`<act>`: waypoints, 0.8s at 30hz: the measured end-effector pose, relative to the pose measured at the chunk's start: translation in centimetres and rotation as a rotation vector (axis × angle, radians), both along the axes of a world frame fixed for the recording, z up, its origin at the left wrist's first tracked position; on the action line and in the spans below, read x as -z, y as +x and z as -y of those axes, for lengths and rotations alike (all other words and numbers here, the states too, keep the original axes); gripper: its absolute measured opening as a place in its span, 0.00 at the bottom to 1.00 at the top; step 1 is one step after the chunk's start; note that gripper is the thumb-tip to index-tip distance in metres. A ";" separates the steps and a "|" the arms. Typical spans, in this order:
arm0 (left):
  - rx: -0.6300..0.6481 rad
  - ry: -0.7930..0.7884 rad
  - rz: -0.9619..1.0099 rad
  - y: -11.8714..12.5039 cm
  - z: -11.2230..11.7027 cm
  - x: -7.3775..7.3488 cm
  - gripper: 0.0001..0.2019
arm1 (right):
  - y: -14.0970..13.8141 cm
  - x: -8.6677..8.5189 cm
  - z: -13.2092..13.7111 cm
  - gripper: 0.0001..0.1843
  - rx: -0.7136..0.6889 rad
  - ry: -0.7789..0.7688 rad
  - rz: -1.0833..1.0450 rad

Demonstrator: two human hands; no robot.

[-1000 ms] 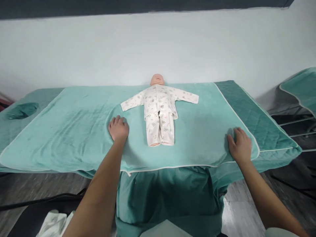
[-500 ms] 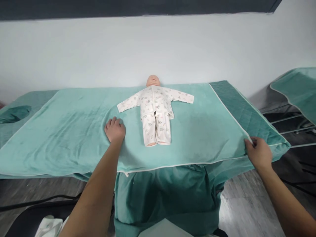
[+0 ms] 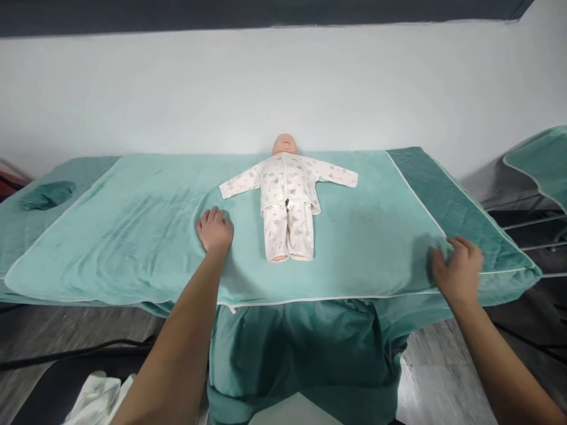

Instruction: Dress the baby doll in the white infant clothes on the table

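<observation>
A baby doll (image 3: 290,183) in a white patterned top and trousers lies on its back, arms spread, on a light green blanket (image 3: 372,236). To the left of the doll's legs, my left hand (image 3: 215,229) rests on the cloth, palm down and holding nothing; its fingers are slightly bent and the thumb stands apart. At the blanket's near right corner hovers my right hand (image 3: 458,268), slightly blurred, with thumb and fingers apart and nothing between them. The blanket's white-edged border runs beneath it.
The blanket covers a padded green bed (image 3: 478,236) with a face hole (image 3: 48,196) at its left end. Behind it stands a white wall (image 3: 283,88). White cloth (image 3: 100,395) lies on a dark seat (image 3: 44,395) at the lower left. Another green-covered piece (image 3: 543,159) stands at right.
My right hand has let go of the blanket's corner and opened. The corner now lies flatter. My left hand stays on the blanket, and the whole view has shifted slightly.
</observation>
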State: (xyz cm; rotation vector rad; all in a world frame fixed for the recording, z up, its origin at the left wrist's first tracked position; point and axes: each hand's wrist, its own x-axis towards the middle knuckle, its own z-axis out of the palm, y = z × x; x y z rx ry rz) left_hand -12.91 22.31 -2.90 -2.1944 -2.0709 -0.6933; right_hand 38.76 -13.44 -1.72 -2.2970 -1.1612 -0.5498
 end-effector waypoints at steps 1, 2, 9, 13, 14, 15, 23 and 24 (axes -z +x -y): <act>-0.002 0.000 0.000 0.0 0.0 0.0 0.24 | -0.8 0.0 -1.3 0.30 -0.072 0.007 -0.007; -0.003 0.001 -0.001 0.0 0.0 0.0 0.24 | -1.6 -0.1 -2.7 0.30 -0.136 0.026 -0.010; -0.003 0.001 0.004 0.0 0.2 -0.1 0.24 | -6.7 -1.7 -13.5 0.29 -0.387 -0.065 -0.066; -0.008 -0.014 0.009 0.1 0.3 -0.3 0.24 | -8.4 -2.4 -18.8 0.31 -0.411 -0.159 -0.036; -0.010 -0.015 0.010 0.1 0.3 -0.3 0.24 | -8.6 -2.4 -19.8 0.31 -0.412 -0.176 -0.017; -0.011 -0.014 0.009 0.1 0.3 -0.2 0.24 | -8.7 -2.4 -20.7 0.31 -0.410 -0.188 0.000; -0.008 -0.010 0.027 -0.1 0.2 0.1 0.23 | -7.2 0.4 -22.5 0.28 -0.342 -0.214 -0.015; -0.010 -0.011 0.029 -0.1 0.2 0.1 0.23 | -7.0 0.6 -22.4 0.29 -0.334 -0.235 -0.026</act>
